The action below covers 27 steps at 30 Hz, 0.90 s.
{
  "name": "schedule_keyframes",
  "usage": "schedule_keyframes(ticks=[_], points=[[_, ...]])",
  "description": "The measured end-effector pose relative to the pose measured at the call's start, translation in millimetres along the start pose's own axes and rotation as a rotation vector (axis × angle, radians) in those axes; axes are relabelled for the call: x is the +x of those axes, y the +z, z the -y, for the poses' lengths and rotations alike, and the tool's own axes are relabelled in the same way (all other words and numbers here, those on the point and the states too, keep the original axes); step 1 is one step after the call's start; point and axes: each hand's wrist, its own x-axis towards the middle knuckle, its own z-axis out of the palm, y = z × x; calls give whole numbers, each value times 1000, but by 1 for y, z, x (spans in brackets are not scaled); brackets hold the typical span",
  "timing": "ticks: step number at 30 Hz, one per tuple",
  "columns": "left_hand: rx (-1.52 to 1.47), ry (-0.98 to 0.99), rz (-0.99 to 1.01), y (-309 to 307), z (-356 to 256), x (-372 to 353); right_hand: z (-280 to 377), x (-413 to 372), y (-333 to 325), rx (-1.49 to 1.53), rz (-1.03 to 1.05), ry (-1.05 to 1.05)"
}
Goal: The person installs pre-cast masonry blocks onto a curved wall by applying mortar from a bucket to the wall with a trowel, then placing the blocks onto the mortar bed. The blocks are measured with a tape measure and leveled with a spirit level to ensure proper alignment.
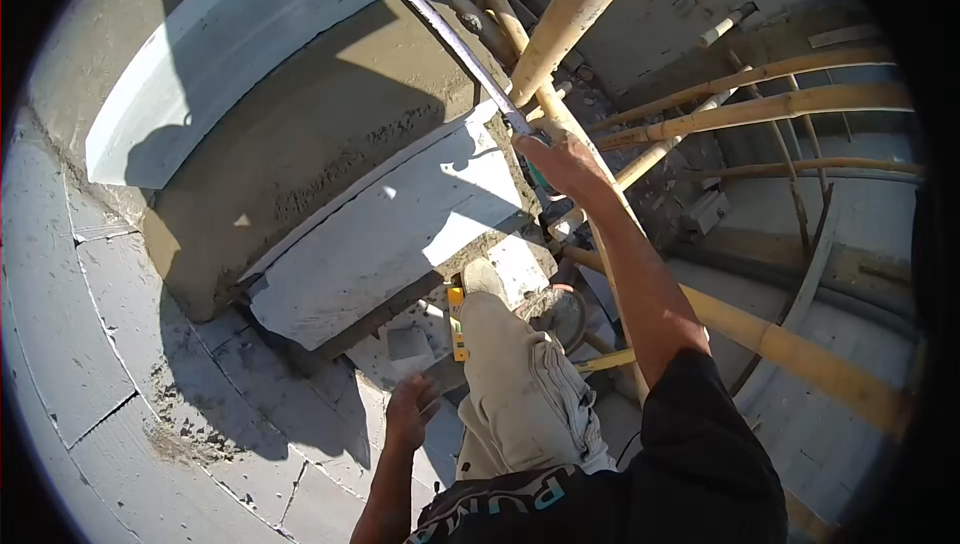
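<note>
My right hand (pixel 562 159) is closed around a tape measure (pixel 540 180), whose greenish case shows partly below the fingers. Its pale blade (pixel 455 44) runs out from the hand along the end of the mortar bed (pixel 330 124) to the corner of the upper white slab (pixel 270 29). Just below the hand's level, to the left, lies the lower white slab (pixel 385 234). My left hand (pixel 410 412) hangs beside my bent leg, fingers loosely curled and apart, with nothing visible in it. Near it are a yellow spirit level (pixel 458 324) and a small pale block (pixel 408 346).
Bamboo poles (pixel 570 19) stand and cross close by my right arm, with more bamboo rails (pixel 770 114) farther right. A round bucket (pixel 563 316) with mortar sits beside my knee. A curved wall of pale blocks (pixel 110 334) borders the left side.
</note>
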Motion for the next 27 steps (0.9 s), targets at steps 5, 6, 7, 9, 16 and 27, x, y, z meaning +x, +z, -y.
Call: schedule_keyframes(ticks=[5, 6, 7, 9, 16, 27], points=[[-5, 11, -8, -14, 15, -4, -9, 6, 12, 7, -88, -2], [-6, 15, -6, -18, 18, -5, -8, 5, 13, 13, -81, -7], [-7, 18, -3, -21, 21, -6, -6, 2, 13, 19, -73, -11], [1, 29, 0, -27, 26, -9, -5, -1, 13, 21, -54, -28], [44, 76, -30, -42, 42, -31, -5, 0, 19, 27, -66, -61], [111, 52, -24, -78, 98, -21, -65, -108, 25, 331, -67, -65]])
